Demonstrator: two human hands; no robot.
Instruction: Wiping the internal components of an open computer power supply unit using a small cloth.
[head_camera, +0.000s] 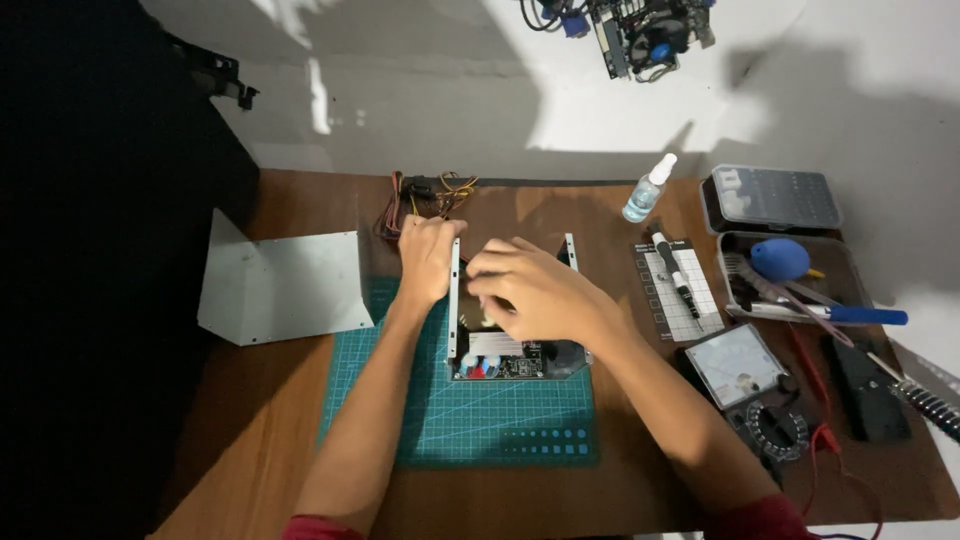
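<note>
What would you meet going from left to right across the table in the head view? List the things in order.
Bent metal cover → left hand → open metal case with the right hand over it → spray bottle → white grid mat → analogue multimeter → blue dust blower.

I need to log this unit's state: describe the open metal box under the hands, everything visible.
The open metal box is a lidless grey sheet-metal chassis lying flat on the green cutting mat. Inside shows a circuit board with red and blue parts. Coloured wires trail from its far end. The left hand grips its left wall; the right hand reaches in from above.
</note>
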